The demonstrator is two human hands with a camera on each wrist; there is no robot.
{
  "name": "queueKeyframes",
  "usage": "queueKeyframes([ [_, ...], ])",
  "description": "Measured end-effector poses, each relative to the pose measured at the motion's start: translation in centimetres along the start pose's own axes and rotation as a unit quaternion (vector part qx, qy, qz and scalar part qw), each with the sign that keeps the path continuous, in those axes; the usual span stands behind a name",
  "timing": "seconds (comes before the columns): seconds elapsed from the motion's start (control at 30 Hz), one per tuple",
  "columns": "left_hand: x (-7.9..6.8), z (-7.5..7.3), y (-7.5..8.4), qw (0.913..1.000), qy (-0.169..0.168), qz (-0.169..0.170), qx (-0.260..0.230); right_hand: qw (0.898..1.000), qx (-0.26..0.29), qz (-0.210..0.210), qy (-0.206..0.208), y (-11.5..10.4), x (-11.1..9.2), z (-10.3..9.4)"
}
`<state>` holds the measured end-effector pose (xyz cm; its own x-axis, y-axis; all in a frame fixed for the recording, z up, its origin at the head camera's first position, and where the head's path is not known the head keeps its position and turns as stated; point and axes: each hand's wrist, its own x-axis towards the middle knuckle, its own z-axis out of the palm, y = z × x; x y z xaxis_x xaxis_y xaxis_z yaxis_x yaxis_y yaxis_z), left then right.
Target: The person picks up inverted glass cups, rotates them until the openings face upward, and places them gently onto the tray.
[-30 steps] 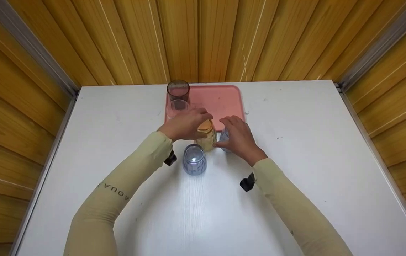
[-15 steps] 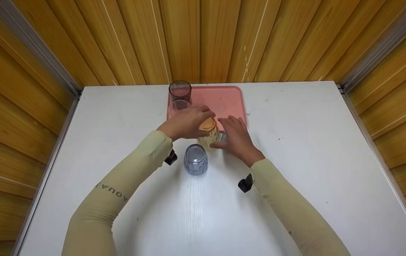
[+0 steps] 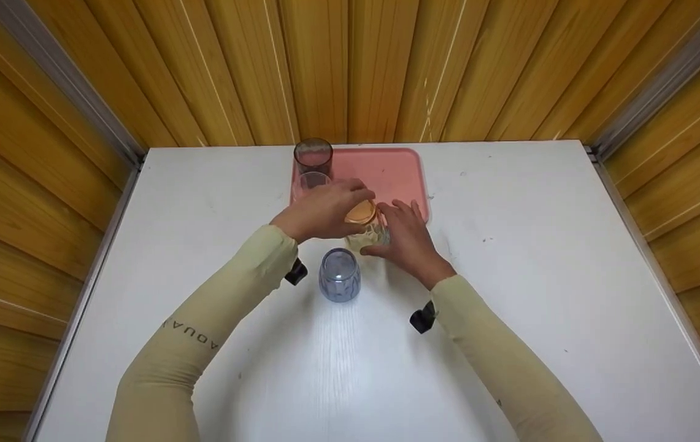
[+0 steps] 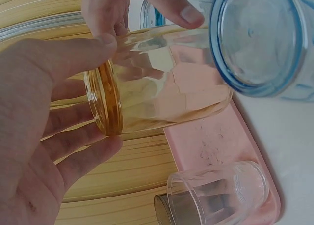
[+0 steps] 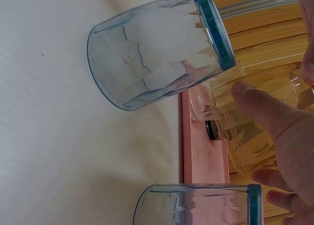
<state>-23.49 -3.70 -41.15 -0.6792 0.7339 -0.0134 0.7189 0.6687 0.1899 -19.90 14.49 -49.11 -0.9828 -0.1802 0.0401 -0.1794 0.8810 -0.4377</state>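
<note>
Both hands are at an upside-down amber drinking glass [image 3: 361, 212] at the pink tray's near edge. My left hand [image 3: 322, 212] grips it at the thick orange base [image 4: 110, 99], thumb on one side and fingers on the other. My right hand [image 3: 408, 239] holds its body from the right; the right thumb [image 5: 260, 102] lies along the side near the rim. Nearer to me a blue glass [image 3: 340, 275] stands upside down on the table. A second blue glass [image 5: 206, 205], also inverted, shows in the right wrist view; the right hand mostly hides it from the head.
The pink tray [image 3: 380, 175] lies at the table's back edge. On its left side stand a dark brown glass [image 3: 313, 158] and, in front of it, a clear glass [image 4: 221, 190]. Wood-panelled walls [image 3: 368, 67] enclose the white table [image 3: 509, 276].
The amber glass has shifted slightly away from me and to the right, with both hands at it. The right hand now covers more of the second blue glass. The front blue glass stays put.
</note>
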Motion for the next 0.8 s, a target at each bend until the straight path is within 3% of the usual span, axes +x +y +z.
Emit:
queueKeyframes([
  [0.47,-0.42,-0.35,0.23,0.9993,0.032,0.019,0.001,0.999,0.017,-0.024,0.013,-0.23,-0.13,-0.10],
  [0.8,-0.67,-0.46,0.16,0.9994,0.031,0.011,-0.008,0.999,0.027,-0.030,0.030,-0.29,-0.12,-0.22],
])
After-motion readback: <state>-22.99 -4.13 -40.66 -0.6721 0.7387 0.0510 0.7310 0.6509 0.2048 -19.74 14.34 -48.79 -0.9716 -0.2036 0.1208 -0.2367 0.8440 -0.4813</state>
